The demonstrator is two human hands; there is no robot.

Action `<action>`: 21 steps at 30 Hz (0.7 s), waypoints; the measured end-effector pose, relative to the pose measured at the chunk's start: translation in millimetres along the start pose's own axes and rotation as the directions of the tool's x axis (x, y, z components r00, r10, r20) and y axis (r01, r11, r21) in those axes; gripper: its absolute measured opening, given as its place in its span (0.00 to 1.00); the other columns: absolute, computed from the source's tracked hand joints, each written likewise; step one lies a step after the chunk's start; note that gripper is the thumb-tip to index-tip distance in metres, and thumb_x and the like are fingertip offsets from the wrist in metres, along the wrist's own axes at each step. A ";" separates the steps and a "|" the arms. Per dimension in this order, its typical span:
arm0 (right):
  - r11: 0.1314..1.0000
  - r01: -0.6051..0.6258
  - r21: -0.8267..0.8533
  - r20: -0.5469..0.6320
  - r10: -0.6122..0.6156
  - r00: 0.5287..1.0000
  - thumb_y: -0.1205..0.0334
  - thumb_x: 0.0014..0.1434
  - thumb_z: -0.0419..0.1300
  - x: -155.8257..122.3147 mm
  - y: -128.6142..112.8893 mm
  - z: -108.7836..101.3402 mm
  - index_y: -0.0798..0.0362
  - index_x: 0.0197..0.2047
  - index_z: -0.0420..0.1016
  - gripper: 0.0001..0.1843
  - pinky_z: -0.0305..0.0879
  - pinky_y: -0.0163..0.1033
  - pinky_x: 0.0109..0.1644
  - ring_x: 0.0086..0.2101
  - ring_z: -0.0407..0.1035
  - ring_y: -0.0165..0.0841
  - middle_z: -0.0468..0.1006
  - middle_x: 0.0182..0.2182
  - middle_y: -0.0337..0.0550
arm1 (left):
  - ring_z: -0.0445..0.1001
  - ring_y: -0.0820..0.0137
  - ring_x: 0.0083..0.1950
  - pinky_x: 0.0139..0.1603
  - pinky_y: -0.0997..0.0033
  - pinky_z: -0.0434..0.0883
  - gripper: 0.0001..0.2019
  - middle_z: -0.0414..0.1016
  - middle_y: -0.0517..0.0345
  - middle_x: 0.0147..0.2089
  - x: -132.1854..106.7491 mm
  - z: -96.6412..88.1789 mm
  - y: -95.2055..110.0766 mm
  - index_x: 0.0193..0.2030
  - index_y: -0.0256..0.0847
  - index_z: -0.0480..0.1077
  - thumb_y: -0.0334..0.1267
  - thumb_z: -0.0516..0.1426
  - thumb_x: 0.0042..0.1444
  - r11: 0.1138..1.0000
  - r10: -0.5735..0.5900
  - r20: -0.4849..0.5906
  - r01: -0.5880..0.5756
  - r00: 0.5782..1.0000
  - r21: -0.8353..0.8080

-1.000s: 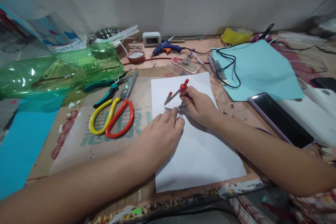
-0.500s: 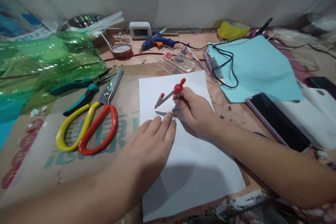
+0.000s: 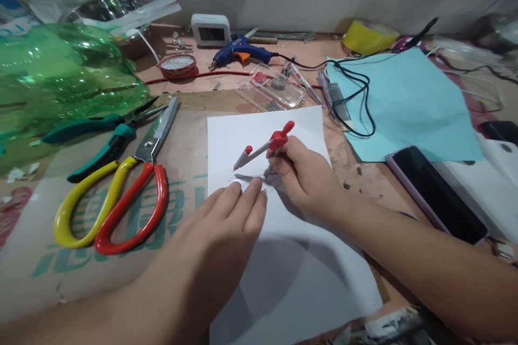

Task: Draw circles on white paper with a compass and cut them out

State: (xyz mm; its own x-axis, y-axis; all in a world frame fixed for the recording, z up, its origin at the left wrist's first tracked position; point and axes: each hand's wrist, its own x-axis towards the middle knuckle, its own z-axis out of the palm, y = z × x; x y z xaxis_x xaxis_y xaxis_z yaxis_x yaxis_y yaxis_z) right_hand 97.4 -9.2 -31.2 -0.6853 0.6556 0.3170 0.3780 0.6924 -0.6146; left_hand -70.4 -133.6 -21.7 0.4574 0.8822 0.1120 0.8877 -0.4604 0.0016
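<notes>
A sheet of white paper (image 3: 307, 275) lies in front of me. My left hand (image 3: 232, 210) rests flat on it, palm down, fingers stretched toward faint pencil marks. Pinched between the thumb and fingers of my right hand (image 3: 301, 170) is a red and grey drawing compass (image 3: 259, 149). Its red top tilts to the right, and the leg with the red-tipped holder reaches left, close to the paper. The compass's other leg is mostly covered by my right fingers. Left of the paper lie scissors (image 3: 151, 145) with one yellow and one red handle.
Green-handled pliers (image 3: 109, 137) and crumpled green plastic (image 3: 68, 64) are at left. A blue glue gun (image 3: 243, 51), a small white clock (image 3: 210, 30) and clear plastic cases (image 3: 279, 86) stand behind the paper. Light-blue paper (image 3: 408, 102), a black cable and a phone (image 3: 439, 194) lie at right.
The camera view has shifted, so the scissors and pliers appear farther left and nearer. The compass leans slightly more to the right. Both hands keep nearly the same places on the paper.
</notes>
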 end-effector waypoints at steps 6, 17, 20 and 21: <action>0.999 0.039 0.035 -0.022 -0.038 0.999 0.66 0.70 0.48 0.9 1.3 0.5 0.48 0.42 0.60 0.04 0.60 0.36 0.31 0.28 0.69 0.31 0.76 0.32 0.37 | 0.75 0.52 0.58 0.53 0.53 0.78 0.25 0.73 0.42 0.66 0.0 -0.1 0.2 0.62 0.29 0.69 0.22 0.49 0.58 1.000 -0.005 -0.011 0.005 1.000 -0.015; 0.996 0.068 0.062 -0.024 -0.067 0.997 0.67 0.70 0.49 0.1 3.6 2.4 0.48 0.42 0.60 0.05 0.59 0.35 0.31 0.30 0.70 0.30 0.77 0.33 0.36 | 0.72 0.51 0.61 0.58 0.51 0.74 0.27 0.71 0.43 0.68 -2.8 8.4 3.5 0.64 0.30 0.67 0.21 0.49 0.57 0.999 -0.033 -0.009 0.033 0.999 -0.005; 0.995 0.076 0.063 -0.032 -0.074 0.997 0.67 0.70 0.49 -0.1 4.1 2.0 0.48 0.42 0.60 0.04 0.60 0.35 0.31 0.30 0.70 0.30 0.77 0.33 0.36 | 0.73 0.51 0.61 0.56 0.50 0.75 0.27 0.71 0.43 0.68 -3.6 8.0 3.1 0.64 0.30 0.67 0.21 0.50 0.56 0.999 -0.032 -0.005 0.032 0.999 -0.020; 0.995 0.074 0.063 -0.033 -0.072 0.997 0.67 0.70 0.49 -0.1 4.0 1.9 0.48 0.42 0.60 0.04 0.60 0.35 0.32 0.30 0.70 0.30 0.77 0.33 0.36 | 0.73 0.51 0.61 0.56 0.50 0.75 0.27 0.71 0.42 0.68 -3.8 7.8 3.0 0.64 0.30 0.67 0.21 0.50 0.56 0.999 -0.029 -0.004 0.029 1.000 -0.025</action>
State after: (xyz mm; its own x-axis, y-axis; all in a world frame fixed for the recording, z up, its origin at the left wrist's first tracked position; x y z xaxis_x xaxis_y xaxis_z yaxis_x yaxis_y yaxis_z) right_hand 97.8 -7.1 -35.1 -0.6898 0.6134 0.3845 0.2861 0.7188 -0.6336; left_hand -69.1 -137.6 -29.8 0.4309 0.8949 0.1161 0.8991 -0.4368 0.0293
